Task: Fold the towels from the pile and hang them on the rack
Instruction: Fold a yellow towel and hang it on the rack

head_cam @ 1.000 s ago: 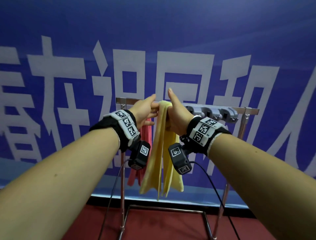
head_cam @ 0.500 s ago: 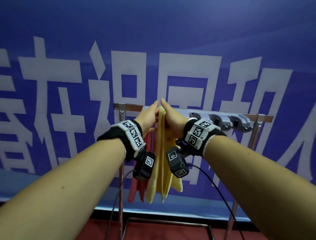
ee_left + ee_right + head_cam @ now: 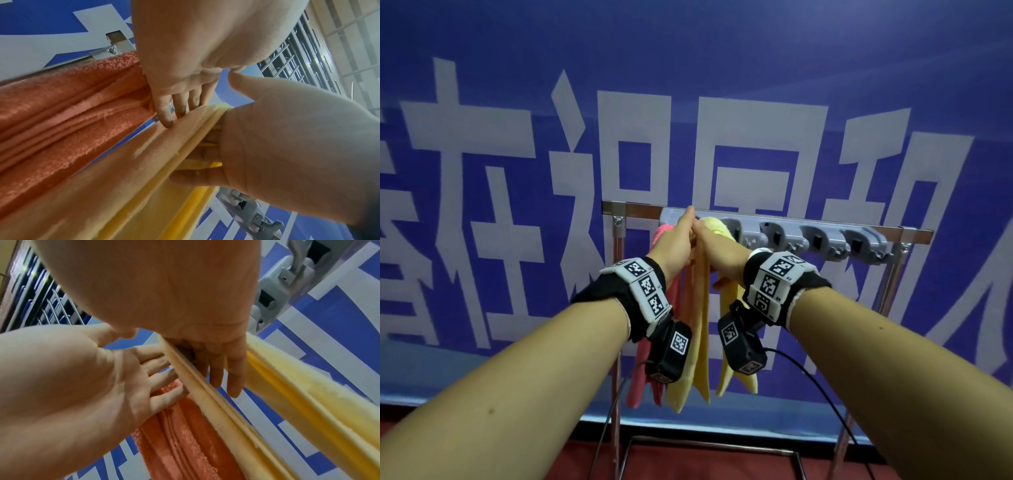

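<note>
1. Rack: a metal frame standing on a red floor in front of a blue banner. A grey holder strip runs along its top rail.
2. Pink towel: hangs from the left end of the rail, gathered into a narrow band.
3. Yellow towel: hangs from the top of the rack, just right of the pink towel, in two hanging parts.
4. Left hand: spread flat, fingers straight and together, tips pressed on the left face of the nearer hanging part.
5. Right hand: flat, fingers straight and pointing down between the two hanging parts, pressed on the opposite face.
6. Thumb tips lie close together above the fold. Whether they touch cannot be determined.
</note>
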Tool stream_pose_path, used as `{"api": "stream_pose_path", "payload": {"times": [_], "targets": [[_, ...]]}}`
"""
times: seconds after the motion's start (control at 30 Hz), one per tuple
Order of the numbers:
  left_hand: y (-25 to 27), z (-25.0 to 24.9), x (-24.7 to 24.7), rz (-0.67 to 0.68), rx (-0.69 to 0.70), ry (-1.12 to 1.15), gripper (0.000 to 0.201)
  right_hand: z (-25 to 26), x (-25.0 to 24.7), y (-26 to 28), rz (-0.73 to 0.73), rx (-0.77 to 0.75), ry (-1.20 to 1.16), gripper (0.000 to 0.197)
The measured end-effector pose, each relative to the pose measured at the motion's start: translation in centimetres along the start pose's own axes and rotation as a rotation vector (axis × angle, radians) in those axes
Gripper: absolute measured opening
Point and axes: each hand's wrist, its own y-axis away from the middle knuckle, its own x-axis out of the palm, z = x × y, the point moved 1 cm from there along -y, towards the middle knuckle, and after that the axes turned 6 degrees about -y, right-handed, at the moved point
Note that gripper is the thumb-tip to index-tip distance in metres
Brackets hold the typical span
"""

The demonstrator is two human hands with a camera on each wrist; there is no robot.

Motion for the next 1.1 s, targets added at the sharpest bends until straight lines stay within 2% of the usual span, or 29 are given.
{"api": "stream_pose_path", "payload": {"times": [0.07, 0.2, 0.3, 0.4, 0.6, 0.77, 0.87, 0.97, 1.1], "targets": [[0.3, 0.1, 0.0, -0.004, 0.002, 0.011, 0.054, -0.1, 0.1, -0.2, 0.037, -0.015, 0.037, 0.108], [0.7, 0.4, -0.2, -0.02, 0.018, 0.035, 0.051, 0.2, 0.2, 0.5, -0.003, -0.094, 0.101, 0.088], [0.7, 0.6, -0.5, -0.026, 0.028, 0.018, 0.059, 0.5, 0.3, 0.6, 0.004, -0.104, 0.059, 0.073], [0.5, 0.8, -0.5, -0.02, 0.028, -0.023, 0.066, 0.7, 0.1, 0.4, -0.01, -0.12, -0.006, 0.066], [0.6, 0.9, -0.7, 0.029, -0.014, -0.013, 0.072, 0.1, 0.1, -0.3, 0.021, -0.104, -0.069, 0.075], [1.0, 0.6, -0.5, 0.042, -0.038, -0.001, 0.07, 0.1, -0.1, -0.2, 0.107, -0.043, -0.087, 0.071], [1.2, 0.7, -0.1, -0.003, -0.041, 0.05, 0.06, -0.2, 0.1, -0.6, 0.075, 0.005, -0.179, 0.07], [1.1, 1.6, 0.0, -0.062, 0.022, 0.083, 0.054, -0.5, 0.8, -1.4, 0.02, 0.035, -0.217, 0.074], [1.1, 2.9, 0.1, -0.004, 0.037, 0.107, 0.06, -0.5, 1.1, -1.4, 0.024, 0.09, -0.325, 0.078]]}}
